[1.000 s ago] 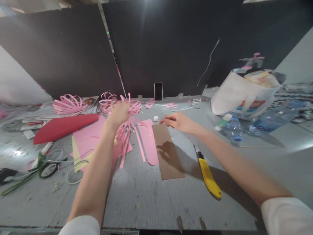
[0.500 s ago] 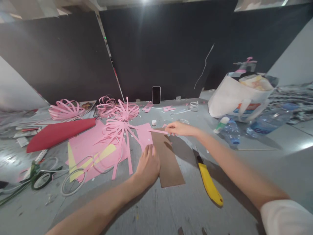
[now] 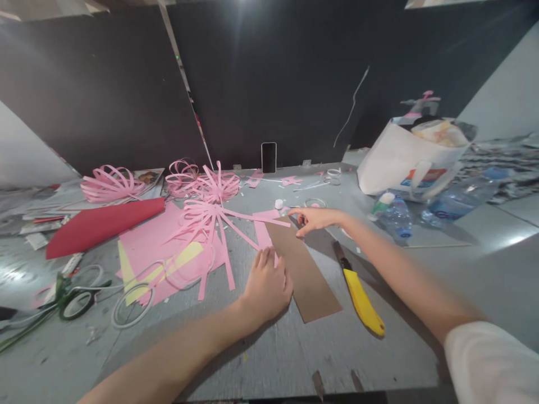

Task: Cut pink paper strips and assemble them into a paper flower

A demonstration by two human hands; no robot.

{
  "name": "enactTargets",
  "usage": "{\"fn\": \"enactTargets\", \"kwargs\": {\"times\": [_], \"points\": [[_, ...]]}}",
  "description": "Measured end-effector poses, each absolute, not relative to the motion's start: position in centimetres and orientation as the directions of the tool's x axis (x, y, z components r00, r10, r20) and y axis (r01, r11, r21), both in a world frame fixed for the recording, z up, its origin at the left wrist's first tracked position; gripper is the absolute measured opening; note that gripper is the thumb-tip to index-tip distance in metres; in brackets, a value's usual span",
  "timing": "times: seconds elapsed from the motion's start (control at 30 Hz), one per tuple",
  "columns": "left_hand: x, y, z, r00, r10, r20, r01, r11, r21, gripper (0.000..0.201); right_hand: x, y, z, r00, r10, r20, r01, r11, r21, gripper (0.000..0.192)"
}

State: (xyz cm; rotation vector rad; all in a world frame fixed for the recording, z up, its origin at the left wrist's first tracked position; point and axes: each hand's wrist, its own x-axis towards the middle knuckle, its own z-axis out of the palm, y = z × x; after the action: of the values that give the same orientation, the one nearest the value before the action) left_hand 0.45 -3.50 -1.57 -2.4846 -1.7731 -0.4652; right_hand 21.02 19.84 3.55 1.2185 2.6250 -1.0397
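Observation:
A brown cardboard strip point(image 3: 309, 275) lies on the grey table point(image 3: 261, 359), slanting toward me and to the right. My left hand point(image 3: 266, 286) rests flat on its left edge, over a pink paper piece point(image 3: 264, 233). My right hand point(image 3: 315, 219) touches the strip's far end with the fingers spread and holds nothing. A pink paper piece cut into long strips point(image 3: 210, 221) fans out just left of the hands. A yellow utility knife point(image 3: 357, 292) lies right of the cardboard.
Pink looped paper flowers point(image 3: 110, 182) sit at the back left, with a red sheet point(image 3: 99, 224), pink and yellow sheets point(image 3: 160, 255) and green scissors point(image 3: 73, 297). A phone point(image 3: 268, 157) leans on the dark wall. A white bag point(image 3: 410, 160), plastic bottles point(image 3: 457, 199) and a glue stick point(image 3: 381, 205) stand at the right.
My left hand put the cut pink paper down and came to rest beside the cardboard. The cardboard has turned, its near end now further right. My right hand let go of a pink strip.

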Motion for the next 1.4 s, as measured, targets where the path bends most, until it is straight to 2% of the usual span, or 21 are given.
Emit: {"fn": "enactTargets", "kwargs": {"times": [0.23,0.37,0.5,0.63,0.73,0.9,1.03,1.13,1.27,1.4], "points": [[0.6,-3.6,-2.0,0.297,0.922,0.250,0.928,-0.340,0.151,0.045,21.4,19.6,3.8,-0.722,0.625,-0.296,0.661,0.496,-0.564,0.105],[0.5,-3.6,-1.8,0.286,0.927,0.244,0.923,-0.335,0.191,0.043,21.1,19.4,3.4,-0.716,0.635,-0.289,0.666,0.499,-0.554,0.097],[0.2,-3.6,-1.3,0.306,0.918,0.251,0.902,-0.364,0.233,0.031,21.8,18.4,2.6,-0.684,0.673,-0.280,0.697,0.491,-0.523,0.089],[0.0,-3.6,-0.7,0.334,0.898,0.285,0.846,-0.419,0.330,0.027,23.7,16.5,2.1,-0.708,0.653,-0.268,0.667,0.494,-0.558,0.070],[0.0,-3.7,-0.5,0.360,0.883,0.302,0.805,-0.457,0.379,0.030,24.9,15.1,1.8,-0.727,0.645,-0.237,0.644,0.521,-0.560,0.066],[0.4,-3.7,-0.6,0.392,0.888,0.241,0.827,-0.454,0.331,0.039,25.6,13.8,1.5,-0.741,0.644,-0.190,0.600,0.508,-0.618,0.064],[0.5,-3.7,-0.8,0.426,0.883,0.198,0.836,-0.468,0.288,0.041,25.5,13.4,1.6,-0.751,0.638,-0.168,0.589,0.533,-0.608,0.065],[0.5,-3.7,-1.0,0.431,0.884,0.180,0.835,-0.466,0.292,0.044,25.4,13.2,1.5,-0.773,0.621,-0.130,0.551,0.555,-0.623,0.056],[0.2,-3.6,-1.2,0.439,0.882,0.169,0.825,-0.470,0.313,0.046,25.5,13.2,1.0,-0.720,0.694,0.001,0.503,0.523,-0.688,0.034],[0.0,-3.7,-1.3,0.443,0.882,0.162,0.817,-0.471,0.332,0.048,25.6,13.5,0.3,-0.619,0.781,0.084,0.539,0.500,-0.678,0.034]]}}
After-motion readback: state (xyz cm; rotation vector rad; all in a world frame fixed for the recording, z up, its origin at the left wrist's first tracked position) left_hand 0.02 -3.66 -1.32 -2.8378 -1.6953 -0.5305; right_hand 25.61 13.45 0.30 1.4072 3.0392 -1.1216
